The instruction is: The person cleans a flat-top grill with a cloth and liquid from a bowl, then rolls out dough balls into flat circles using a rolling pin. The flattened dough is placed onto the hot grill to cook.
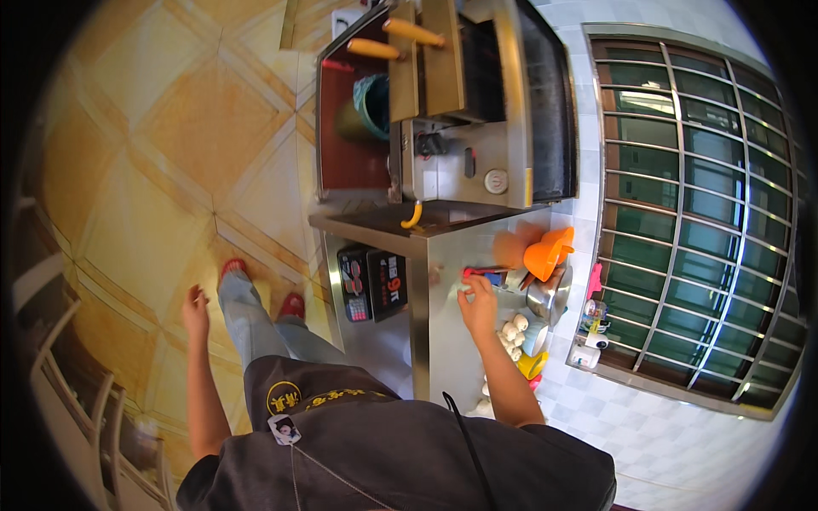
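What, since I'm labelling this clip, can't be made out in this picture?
All in the head view:
- Right hand: whether its fingers touch the small red-ended item; too small, and partly covered by the hand.
- Metal bowl: its contents; the orange container overlaps it and its inside cannot be read.
- Bin liner: what it holds; dark inside, its side covered by metalwork.

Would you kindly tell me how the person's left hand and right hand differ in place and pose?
The left hand hangs out over the tiled floor, while the right hand is over the steel counter.
The left hand has nothing close by; the right hand is beside a small red item, though contact is unclear.
The left fingers are loosely bent, whereas the right thumb and forefinger curve toward each other.
Both hands are bare.
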`<state>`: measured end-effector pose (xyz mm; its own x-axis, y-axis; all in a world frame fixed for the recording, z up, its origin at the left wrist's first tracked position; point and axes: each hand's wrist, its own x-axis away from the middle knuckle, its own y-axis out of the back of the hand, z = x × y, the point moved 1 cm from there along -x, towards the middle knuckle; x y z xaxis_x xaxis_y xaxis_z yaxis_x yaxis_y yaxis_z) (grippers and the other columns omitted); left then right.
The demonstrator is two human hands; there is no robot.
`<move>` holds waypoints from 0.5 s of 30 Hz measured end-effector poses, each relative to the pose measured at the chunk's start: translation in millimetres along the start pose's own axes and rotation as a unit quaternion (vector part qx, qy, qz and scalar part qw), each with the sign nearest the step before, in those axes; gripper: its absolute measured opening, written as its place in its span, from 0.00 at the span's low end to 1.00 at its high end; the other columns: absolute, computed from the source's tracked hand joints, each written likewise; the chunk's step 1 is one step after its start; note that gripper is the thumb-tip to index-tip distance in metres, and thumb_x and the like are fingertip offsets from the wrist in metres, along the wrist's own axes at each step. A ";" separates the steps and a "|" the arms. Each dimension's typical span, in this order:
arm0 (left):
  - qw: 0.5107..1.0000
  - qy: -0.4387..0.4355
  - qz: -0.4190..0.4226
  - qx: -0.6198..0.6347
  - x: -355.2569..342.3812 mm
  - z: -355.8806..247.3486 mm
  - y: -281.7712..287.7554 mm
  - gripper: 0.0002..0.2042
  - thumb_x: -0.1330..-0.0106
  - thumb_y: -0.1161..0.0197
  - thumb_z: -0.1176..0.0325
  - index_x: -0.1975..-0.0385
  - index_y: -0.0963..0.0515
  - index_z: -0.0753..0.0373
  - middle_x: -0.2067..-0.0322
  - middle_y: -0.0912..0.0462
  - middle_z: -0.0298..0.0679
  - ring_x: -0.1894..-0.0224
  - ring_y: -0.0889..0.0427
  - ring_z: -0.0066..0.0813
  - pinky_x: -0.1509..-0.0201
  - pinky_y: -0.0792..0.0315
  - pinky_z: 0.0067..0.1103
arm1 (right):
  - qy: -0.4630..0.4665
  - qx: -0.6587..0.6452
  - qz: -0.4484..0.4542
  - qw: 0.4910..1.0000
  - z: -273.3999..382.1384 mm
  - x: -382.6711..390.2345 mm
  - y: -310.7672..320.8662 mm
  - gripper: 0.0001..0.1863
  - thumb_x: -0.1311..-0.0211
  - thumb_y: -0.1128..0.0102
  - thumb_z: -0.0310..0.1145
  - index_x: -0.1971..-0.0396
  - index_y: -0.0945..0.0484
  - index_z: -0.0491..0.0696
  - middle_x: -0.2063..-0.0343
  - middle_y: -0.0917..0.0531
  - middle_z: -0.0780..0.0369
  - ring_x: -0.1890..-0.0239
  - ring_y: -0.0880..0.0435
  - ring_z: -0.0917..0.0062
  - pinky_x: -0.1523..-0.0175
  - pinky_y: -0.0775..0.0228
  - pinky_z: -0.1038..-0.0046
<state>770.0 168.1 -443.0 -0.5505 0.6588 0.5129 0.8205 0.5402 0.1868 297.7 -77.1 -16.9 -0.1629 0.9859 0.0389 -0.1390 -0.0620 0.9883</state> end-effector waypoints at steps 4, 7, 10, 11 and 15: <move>0.983 0.160 -0.061 -0.068 79.9 108.9 55.3 0.16 0.31 0.45 0.68 0.48 0.25 0.71 0.58 0.17 0.48 0.63 0.15 0.33 0.57 0.23 0.24 | 0.032 0.057 0.037 0.997 25.8 -44.8 -19.2 0.10 0.49 0.36 0.23 0.64 0.19 0.44 0.68 0.18 0.58 0.74 0.18 0.70 0.66 0.27 0.68; 0.961 0.251 -0.044 -0.107 157.9 162.9 77.1 0.16 0.32 0.44 0.67 0.51 0.25 0.71 0.60 0.17 0.48 0.67 0.16 0.32 0.61 0.22 0.24 | 0.123 0.030 -0.016 0.992 42.5 -93.1 -30.3 0.09 0.46 0.36 0.23 0.63 0.19 0.44 0.71 0.18 0.57 0.75 0.18 0.70 0.67 0.27 0.68; 0.938 0.330 -0.013 -0.105 206.9 200.5 70.6 0.16 0.34 0.43 0.65 0.53 0.24 0.72 0.64 0.18 0.47 0.70 0.16 0.30 0.66 0.22 0.25 | 0.121 0.009 -0.034 0.992 48.4 -134.0 -45.2 0.10 0.46 0.36 0.24 0.62 0.18 0.44 0.70 0.17 0.56 0.75 0.17 0.68 0.66 0.27 0.68; 0.930 0.355 0.010 -0.097 210.7 195.4 69.8 0.16 0.35 0.43 0.65 0.53 0.24 0.71 0.65 0.18 0.46 0.70 0.16 0.31 0.67 0.23 0.25 | 0.131 0.004 -0.041 0.991 47.5 -144.4 -49.2 0.11 0.46 0.35 0.24 0.62 0.18 0.43 0.70 0.17 0.56 0.75 0.18 0.70 0.66 0.27 0.70; 0.927 0.372 0.016 -0.051 210.9 171.1 57.8 0.16 0.35 0.44 0.64 0.53 0.23 0.69 0.65 0.17 0.43 0.70 0.16 0.30 0.70 0.26 0.23 | 0.133 -0.009 -0.044 0.990 47.9 -178.6 -61.7 0.11 0.46 0.35 0.25 0.61 0.18 0.45 0.69 0.17 0.56 0.73 0.17 0.68 0.64 0.26 0.69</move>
<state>675.0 427.9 -467.4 -0.2983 0.1097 0.9481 0.8660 0.4488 0.2206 382.2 -241.8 -77.7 -0.4001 0.9120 -0.0906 -0.1809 0.0183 0.9833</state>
